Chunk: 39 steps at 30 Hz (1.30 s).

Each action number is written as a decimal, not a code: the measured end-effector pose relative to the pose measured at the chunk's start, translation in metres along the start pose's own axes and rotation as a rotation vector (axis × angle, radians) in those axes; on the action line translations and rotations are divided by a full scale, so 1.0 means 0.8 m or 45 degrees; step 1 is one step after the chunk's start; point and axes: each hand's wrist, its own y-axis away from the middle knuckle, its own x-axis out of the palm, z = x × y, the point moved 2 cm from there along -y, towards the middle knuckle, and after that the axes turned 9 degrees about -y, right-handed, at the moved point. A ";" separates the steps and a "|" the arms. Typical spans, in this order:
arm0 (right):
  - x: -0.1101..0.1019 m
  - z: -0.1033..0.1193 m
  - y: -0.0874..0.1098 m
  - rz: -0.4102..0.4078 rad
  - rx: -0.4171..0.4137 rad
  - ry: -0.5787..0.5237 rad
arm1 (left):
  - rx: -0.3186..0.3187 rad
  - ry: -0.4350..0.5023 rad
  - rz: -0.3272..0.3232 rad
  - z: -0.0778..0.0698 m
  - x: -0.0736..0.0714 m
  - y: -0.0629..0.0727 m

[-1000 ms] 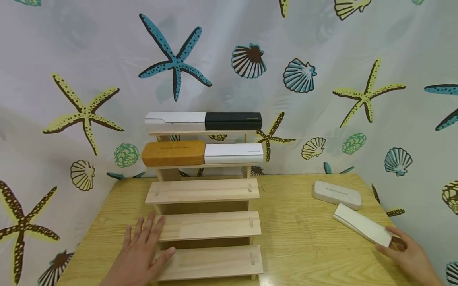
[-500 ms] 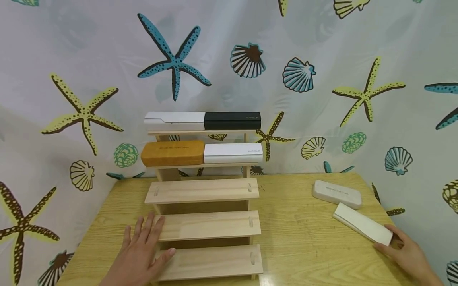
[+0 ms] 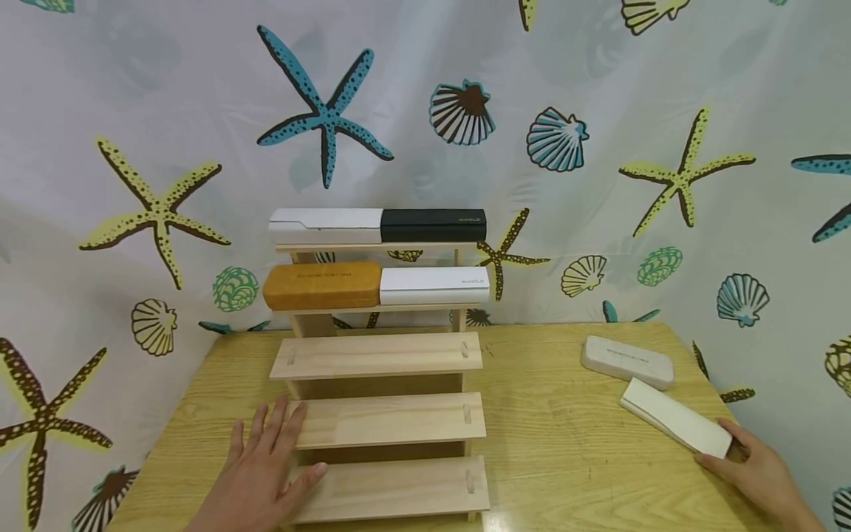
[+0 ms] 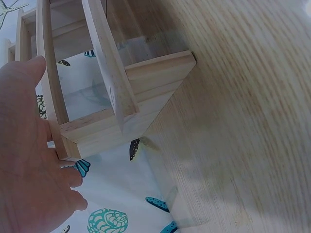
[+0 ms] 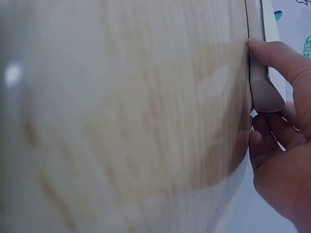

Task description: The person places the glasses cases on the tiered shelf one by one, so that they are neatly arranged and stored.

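My left hand (image 3: 262,473) lies with spread, straight fingers at the left end of a light wooden stepped rack (image 3: 392,488). The left wrist view shows this hand (image 4: 29,160) against the end of a rack board (image 4: 53,87), thumb on the near side. At the table's right, my right hand (image 3: 758,465) pinches the near end of a slim white glasses case (image 3: 678,417) between thumb and fingers. In the right wrist view the thumb is on the side of the case (image 5: 260,73), fingers curled at its end, and the case lies low at the wood surface.
Just behind the white case lies a beige glasses case (image 3: 628,362). The rack's top step bears a white case (image 3: 326,225) and a black case (image 3: 432,225); the step below bears an orange-brown case (image 3: 322,284) and another white case (image 3: 434,286). A patterned curtain (image 3: 412,170) hangs behind the table (image 3: 552,443).
The right thumb and fingers have closed in slightly around the end of the white glasses case. The left hand, the rack and the cases stay where they were.
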 end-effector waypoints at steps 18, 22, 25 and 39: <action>-0.001 0.016 0.011 -0.037 0.029 -0.109 | -0.005 -0.005 0.006 -0.003 -0.004 -0.001; -0.001 0.021 0.011 -0.030 0.041 -0.166 | 0.000 -0.015 -0.001 -0.003 -0.004 -0.002; -0.002 0.028 0.011 -0.039 0.040 -0.198 | 0.003 -0.008 -0.002 -0.002 -0.003 -0.002; -0.012 0.111 0.040 0.045 -0.229 -0.285 | 0.003 0.000 -0.009 0.000 -0.003 -0.001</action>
